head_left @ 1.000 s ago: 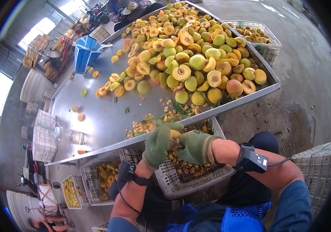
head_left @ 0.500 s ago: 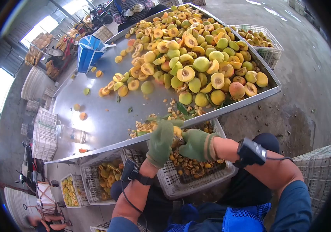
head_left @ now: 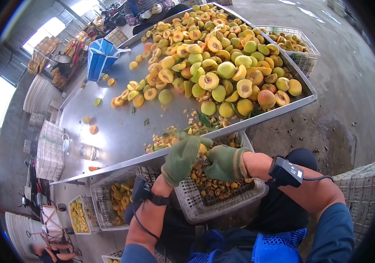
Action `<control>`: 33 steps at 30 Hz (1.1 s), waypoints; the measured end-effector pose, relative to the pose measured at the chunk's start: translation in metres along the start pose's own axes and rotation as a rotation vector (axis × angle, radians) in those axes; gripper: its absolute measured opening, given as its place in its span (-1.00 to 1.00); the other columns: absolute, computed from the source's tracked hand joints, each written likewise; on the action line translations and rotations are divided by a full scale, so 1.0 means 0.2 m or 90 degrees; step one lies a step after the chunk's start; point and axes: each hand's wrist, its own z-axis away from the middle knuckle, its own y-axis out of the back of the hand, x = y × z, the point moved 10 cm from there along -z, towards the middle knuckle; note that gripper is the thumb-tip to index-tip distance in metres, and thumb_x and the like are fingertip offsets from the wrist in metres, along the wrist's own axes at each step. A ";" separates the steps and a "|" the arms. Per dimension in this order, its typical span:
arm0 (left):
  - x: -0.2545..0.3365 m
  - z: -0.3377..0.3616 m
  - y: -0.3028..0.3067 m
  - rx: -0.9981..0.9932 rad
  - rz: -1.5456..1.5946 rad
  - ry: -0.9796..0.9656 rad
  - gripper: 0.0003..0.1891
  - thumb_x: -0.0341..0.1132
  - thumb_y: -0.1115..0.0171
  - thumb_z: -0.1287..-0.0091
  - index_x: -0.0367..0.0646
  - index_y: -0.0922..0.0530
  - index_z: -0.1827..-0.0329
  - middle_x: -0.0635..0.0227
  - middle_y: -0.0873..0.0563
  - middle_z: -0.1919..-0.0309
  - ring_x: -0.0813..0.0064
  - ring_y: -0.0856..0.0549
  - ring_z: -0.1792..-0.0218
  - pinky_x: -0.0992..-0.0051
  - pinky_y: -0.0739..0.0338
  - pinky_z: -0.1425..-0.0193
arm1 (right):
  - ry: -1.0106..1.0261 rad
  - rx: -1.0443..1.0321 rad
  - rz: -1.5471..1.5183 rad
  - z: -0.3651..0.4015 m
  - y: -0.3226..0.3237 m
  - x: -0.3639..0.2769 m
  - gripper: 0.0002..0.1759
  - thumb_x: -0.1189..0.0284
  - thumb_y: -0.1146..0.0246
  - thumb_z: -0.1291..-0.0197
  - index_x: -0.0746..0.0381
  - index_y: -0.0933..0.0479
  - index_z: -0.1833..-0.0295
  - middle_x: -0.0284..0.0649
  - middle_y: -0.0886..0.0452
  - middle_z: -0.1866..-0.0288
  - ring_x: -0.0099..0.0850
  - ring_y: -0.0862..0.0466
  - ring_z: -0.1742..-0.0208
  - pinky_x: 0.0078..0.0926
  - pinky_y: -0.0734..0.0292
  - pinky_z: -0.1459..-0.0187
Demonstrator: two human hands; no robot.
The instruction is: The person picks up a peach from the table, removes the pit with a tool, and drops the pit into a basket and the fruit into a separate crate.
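Observation:
Both my hands wear green knit gloves and meet over the near table edge. My left hand [head_left: 181, 160] is closed around a yellow peach [head_left: 202, 150], which shows only partly between the gloves. My right hand [head_left: 227, 163] is closed right beside that peach; a small dark shape shows at its fingertips, too hidden to name. Below them stands a grey plastic crate [head_left: 191, 212] holding peach pits and scraps [head_left: 222, 188]. Loose kernels [head_left: 170, 139] and leaf bits lie on the metal table [head_left: 121, 136] just beyond my hands.
A large heap of whole and halved peaches [head_left: 209, 65] covers the table's far right. A blue bag [head_left: 101, 59] and a clear jug [head_left: 82, 150] stand at left. Crates of fruit [head_left: 113, 201] sit below; stacked crates [head_left: 364, 197] are at right. Another person's gloved hands [head_left: 152, 11] show across the table.
My hands stay together at the peach and have shifted slightly, the left one tilting a little. The view has moved a touch. The heap looks the same.

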 end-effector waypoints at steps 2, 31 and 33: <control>0.00 -0.01 0.01 -0.017 0.061 0.034 -0.61 -0.18 0.00 -0.64 -0.34 -0.64 -0.14 0.26 -0.77 0.08 0.45 -0.72 0.03 0.41 -0.61 -0.16 | 0.001 -0.003 -0.054 0.01 0.01 -0.01 -0.67 0.29 -0.28 -0.21 0.32 -0.69 0.07 0.04 -0.76 0.24 -0.09 -0.76 0.15 -0.20 -0.63 0.04; -0.17 0.21 0.04 0.208 0.601 0.130 -0.35 0.19 0.08 -0.63 -0.23 -0.44 -0.42 0.20 -0.74 0.01 0.50 -0.75 0.12 0.47 -0.74 0.11 | -0.054 -0.204 -0.567 0.25 -0.20 -0.23 -0.73 0.19 -0.37 -0.32 0.19 -0.70 0.20 -0.42 -0.54 0.59 -0.62 -0.50 0.57 -0.55 -0.36 0.54; -0.19 0.27 0.08 0.197 0.617 0.136 -0.34 0.20 0.06 -0.62 -0.23 -0.46 -0.41 0.23 -0.76 0.07 0.54 -0.76 0.21 0.54 -0.74 0.24 | -0.112 -0.160 -0.382 0.26 -0.20 -0.14 -0.60 0.09 -0.33 -0.33 0.26 -0.71 0.23 -0.27 -0.62 0.55 -0.48 -0.59 0.52 -0.41 -0.50 0.41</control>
